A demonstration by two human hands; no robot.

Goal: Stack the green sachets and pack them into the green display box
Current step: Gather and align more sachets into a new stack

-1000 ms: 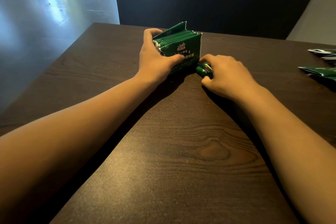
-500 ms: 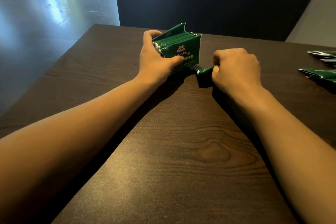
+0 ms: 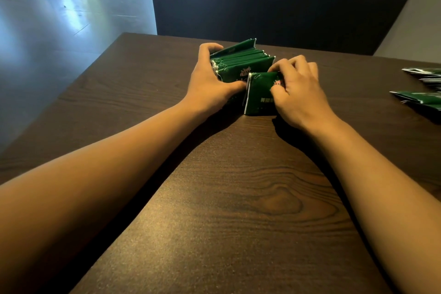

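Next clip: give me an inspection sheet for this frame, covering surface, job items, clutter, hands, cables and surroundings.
Surface: dark wood-grain table.
Job's things: row of green sachets standing on edge, packed side by side; single green sachet upright at the row's near end. Whether a display box surrounds the row cannot be told.
Clutter: loose green sachets lying at the table's right edge.
Hands: left hand grips the row's left side; right hand pinches the single sachet with curled fingers.
Cables: nothing seen.
Surroundings: dark upholstered bench back beyond the table; shiny floor to the left.
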